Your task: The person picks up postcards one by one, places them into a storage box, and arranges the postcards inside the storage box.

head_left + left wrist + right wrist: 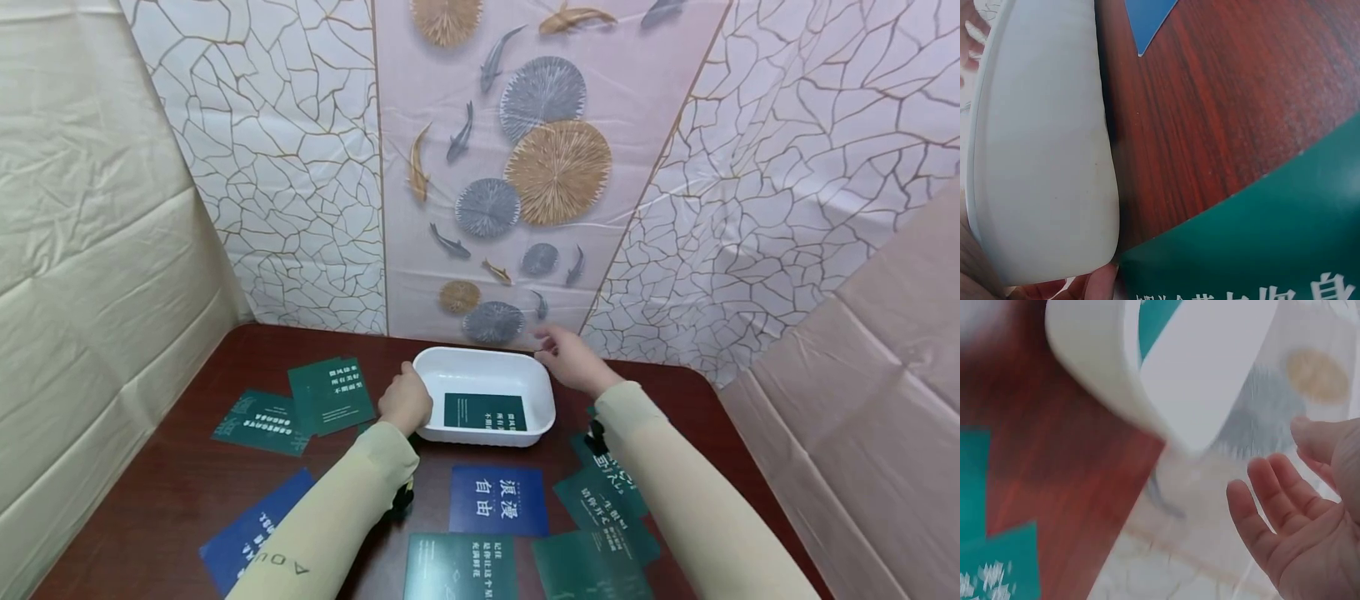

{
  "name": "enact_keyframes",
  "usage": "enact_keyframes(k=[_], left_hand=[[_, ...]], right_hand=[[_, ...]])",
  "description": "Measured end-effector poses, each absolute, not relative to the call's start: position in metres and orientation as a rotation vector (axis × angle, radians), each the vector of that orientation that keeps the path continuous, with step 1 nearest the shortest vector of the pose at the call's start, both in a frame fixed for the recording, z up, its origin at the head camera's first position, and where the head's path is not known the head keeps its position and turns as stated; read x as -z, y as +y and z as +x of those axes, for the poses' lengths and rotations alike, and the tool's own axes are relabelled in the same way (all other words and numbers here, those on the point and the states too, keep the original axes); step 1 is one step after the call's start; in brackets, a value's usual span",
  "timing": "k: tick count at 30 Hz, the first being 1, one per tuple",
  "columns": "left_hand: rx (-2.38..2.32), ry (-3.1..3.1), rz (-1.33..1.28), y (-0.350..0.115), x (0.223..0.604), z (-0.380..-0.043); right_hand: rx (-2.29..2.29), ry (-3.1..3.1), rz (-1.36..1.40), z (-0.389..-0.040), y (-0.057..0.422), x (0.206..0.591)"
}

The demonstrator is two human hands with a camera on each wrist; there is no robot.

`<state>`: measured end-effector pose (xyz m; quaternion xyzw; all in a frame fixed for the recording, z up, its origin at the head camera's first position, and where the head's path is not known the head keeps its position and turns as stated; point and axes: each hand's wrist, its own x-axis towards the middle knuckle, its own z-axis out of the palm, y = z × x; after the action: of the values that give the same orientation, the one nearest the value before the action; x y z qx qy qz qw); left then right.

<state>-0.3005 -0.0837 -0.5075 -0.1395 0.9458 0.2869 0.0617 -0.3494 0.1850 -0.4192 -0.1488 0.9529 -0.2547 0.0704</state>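
Note:
A white plastic basin (pixel 483 367) sits on the table near its back edge. Inside it lies a dark green card (pixel 484 412) with white print. My left hand (pixel 406 400) grips the basin's left end; in the left wrist view, fingertips (pixel 1102 282) show beneath the white wall at its corner. Over by the basin's back right corner is my right hand (pixel 572 360), holding nothing. Its fingers (pixel 1257 519) are spread and loosely bent in the right wrist view, apart from the rim.
Green cards (pixel 330 395) and a blue card (pixel 255 529) lie to the left on the dark red table (pixel 150 492). In front of the basin are another blue card (pixel 498 500) and a green card (pixel 460 567). Overlapping green cards (pixel 592 567) lie at right. Patterned cloth (pixel 300 167) hangs behind.

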Motion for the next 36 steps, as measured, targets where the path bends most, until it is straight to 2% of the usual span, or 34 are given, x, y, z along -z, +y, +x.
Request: enact_keyframes(k=[5, 15, 27, 36], left_hand=[[-0.869, 2.861, -0.418, -0.084, 0.507, -0.301], [-0.86, 2.87, -0.421, -0.085, 0.508, -0.301], [-0.87, 2.864, -0.426, -0.084, 0.505, -0.3], [-0.877, 2.862, -0.416, -0.084, 0.506, -0.3]], right_hand=[[0.789, 2.886, -0.333, -0.35, 0.232, 0.42], [0.697, 2.817, -0.191, -0.33, 0.303, 0.452], [0.576, 2.762, 0.009, -0.316, 0.338, 0.479], [0.568, 2.705, 0.101, -0.31, 0.347, 0.485]])
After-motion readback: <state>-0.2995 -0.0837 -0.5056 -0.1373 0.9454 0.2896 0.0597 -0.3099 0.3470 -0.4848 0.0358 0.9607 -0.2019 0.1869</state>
